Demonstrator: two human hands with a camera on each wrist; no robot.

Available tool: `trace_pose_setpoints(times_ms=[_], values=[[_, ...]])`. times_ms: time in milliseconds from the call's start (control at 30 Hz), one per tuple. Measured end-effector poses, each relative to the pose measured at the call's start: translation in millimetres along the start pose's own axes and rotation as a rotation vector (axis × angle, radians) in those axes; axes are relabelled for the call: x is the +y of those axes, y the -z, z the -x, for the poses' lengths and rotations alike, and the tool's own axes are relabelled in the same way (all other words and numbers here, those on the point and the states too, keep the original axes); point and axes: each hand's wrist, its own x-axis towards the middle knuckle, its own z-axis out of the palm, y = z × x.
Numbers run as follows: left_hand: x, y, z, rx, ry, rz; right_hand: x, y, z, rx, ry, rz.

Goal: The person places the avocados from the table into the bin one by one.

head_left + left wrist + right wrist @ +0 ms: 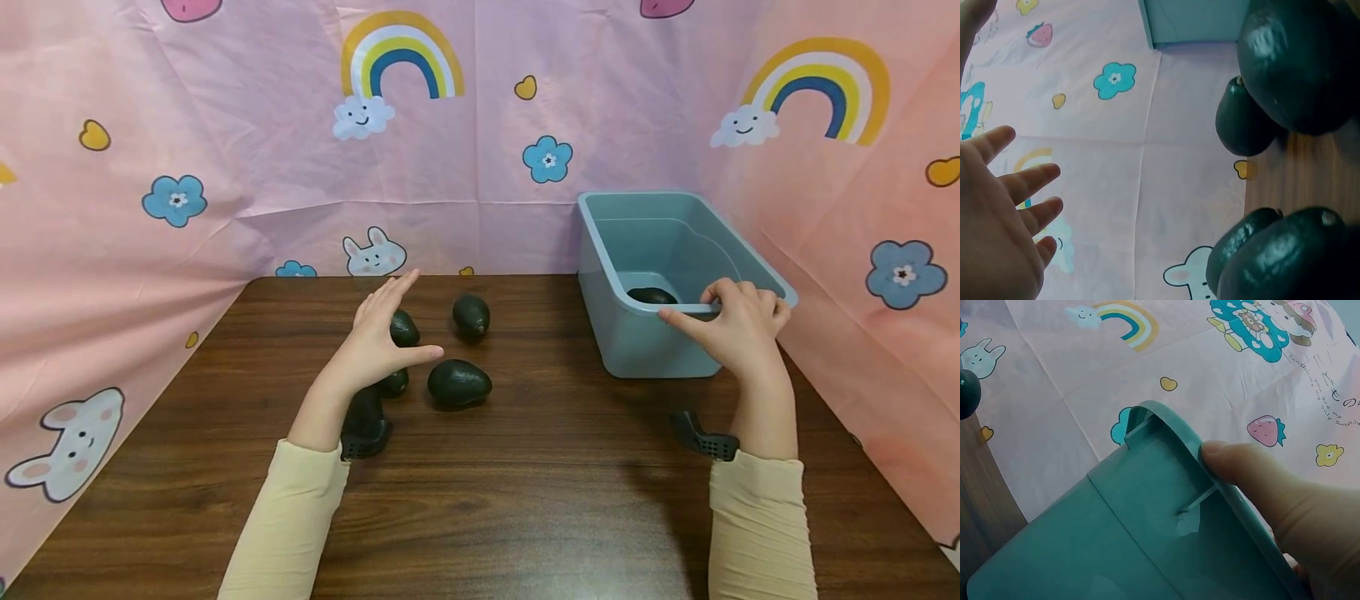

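Observation:
Several dark green avocados lie on the table: one avocado (459,383) in front, another avocado (471,315) behind it. Two more, an upper avocado (405,328) and a lower avocado (395,382), are partly hidden by my left hand (378,346). That hand hovers beside them, thumb and fingers spread, holding nothing; its fingers (1032,181) extend in the left wrist view. My right hand (738,329) grips the near rim of a blue-green plastic bin (611,333), its thumb (1241,465) on the rim's edge in the right wrist view. Inside the bin lies an avocado (652,296).
The brown wooden table (510,500) reaches back to a pink printed cloth (480,167), which hangs behind it and along both sides. The bin stands at the back right, near the cloth. Black wrist mounts (365,429) sit below both hands.

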Motion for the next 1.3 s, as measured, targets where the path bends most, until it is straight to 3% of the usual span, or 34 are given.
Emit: trace_pose_setpoints(times_ms=[367, 667, 833, 1300], values=[[-7.7, 3.2, 13.1, 0.006, 0.114, 0.041, 1.2, -0.6, 0.1, 0.007, 0.001, -0.006], [-21.5, 3.8, 26.6, 0.009, 0.123, 0.011, 1.5, -1.6, 0.3, 0.009, -0.001, -0.006], [-29.9, 6.2, 36.2, -0.005, 0.121, 0.042, 0.5, -0.6, 0.5, 0.004, -0.001, -0.008], [-56.0, 18.3, 61.3, -0.111, 0.127, 0.119, 0.6, 0.6, 0.9, -0.001, 0.0, -0.007]])
